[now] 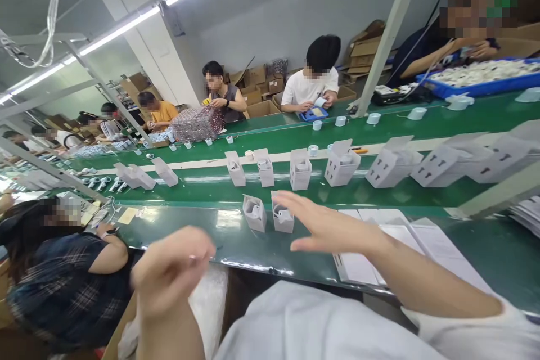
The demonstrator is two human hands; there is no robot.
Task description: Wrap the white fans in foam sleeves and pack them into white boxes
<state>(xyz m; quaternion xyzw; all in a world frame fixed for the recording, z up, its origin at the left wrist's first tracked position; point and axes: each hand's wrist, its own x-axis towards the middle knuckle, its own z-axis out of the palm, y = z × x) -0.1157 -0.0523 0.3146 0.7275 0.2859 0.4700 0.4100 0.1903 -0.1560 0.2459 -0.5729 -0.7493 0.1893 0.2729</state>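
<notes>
Well, the right hand (333, 222) is spread wide and empty above the green conveyor belt (236, 253), its fingers (306, 208) fanned out, with their tips crossing the top of the nearer white carton (283, 220) in this view; whether they touch it is hard to tell. That carton and a second white carton (254, 215) just to its left stand open on the near side of the belt, each upright with its long axis rising off the surface and a pale item inside, too unclear to name. The right hand is clearly the nearer of the two to this pair. The left hand (171, 270) is off the belt's near edge, closer to the camera and blurred, with its fingers curled in toward the thumb; whether they pinch something small, I cannot tell. On the near side of the belt, to the right of the cartons, lie white paper sheets (375, 242), partly beneath the right forearm (434, 281). A row of similar open white cartons (342, 163) runs along the middle of the belt, and small pale-blue cups (340, 121) line its far side. A co-worker in a plaid shirt (63, 287) sits beyond the belt's near edge, towards its left end.
</notes>
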